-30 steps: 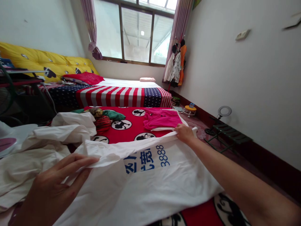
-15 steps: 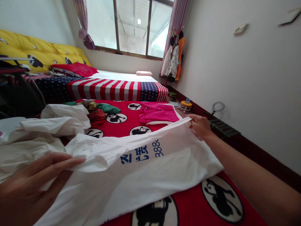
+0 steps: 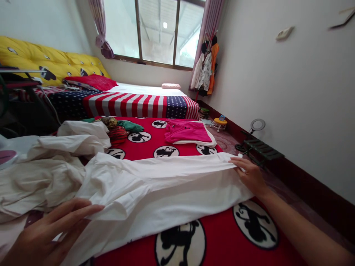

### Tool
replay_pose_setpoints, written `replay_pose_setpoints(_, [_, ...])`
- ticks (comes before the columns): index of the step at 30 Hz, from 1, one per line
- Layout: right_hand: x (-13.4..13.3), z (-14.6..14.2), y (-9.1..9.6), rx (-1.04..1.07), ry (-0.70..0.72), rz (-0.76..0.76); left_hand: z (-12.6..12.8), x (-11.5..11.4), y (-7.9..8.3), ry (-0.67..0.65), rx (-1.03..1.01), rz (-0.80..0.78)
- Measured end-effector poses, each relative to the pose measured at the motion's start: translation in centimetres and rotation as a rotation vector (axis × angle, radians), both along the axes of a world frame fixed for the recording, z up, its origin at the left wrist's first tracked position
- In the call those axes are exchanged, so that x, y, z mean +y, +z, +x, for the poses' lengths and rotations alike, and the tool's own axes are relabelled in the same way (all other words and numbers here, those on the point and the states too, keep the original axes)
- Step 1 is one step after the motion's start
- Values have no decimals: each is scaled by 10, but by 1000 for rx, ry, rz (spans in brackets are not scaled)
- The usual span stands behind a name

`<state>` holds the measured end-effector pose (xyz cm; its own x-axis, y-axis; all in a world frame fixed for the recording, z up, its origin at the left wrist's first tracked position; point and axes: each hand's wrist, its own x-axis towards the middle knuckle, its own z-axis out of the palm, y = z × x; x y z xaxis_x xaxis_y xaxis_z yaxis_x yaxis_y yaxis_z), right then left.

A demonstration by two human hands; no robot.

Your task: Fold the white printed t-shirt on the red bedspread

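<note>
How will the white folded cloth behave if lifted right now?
The white folded cloth is likely floppy, given its loose creases beside the left hand. It seems light: the right hand merely pinches its edge. Spread low across the red printed blanket, it probably won't roll.

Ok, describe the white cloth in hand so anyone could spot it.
From the striped bed, come nearer to the red blanket. Across its near part lies the white cloth, held by the left hand and right hand. Unlike the crumpled off-white pile to its left, it spans from hand to hand.
</note>
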<state>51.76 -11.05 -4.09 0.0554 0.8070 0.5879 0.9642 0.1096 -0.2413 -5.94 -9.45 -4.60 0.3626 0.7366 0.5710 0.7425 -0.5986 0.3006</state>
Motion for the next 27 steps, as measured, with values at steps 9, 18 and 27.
replay_pose_setpoints(9, [-17, 1, -4, -315, 3, -61, 10, -25, 10, -184, 17, -203])
replay_pose_setpoints(18, [-27, -35, 15, -535, -23, 63, 22, -37, 20, -179, 245, -371])
replay_pose_setpoints(27, [-18, -160, -7, -173, 582, -191, 18, -31, 25, -6, -16, -367])
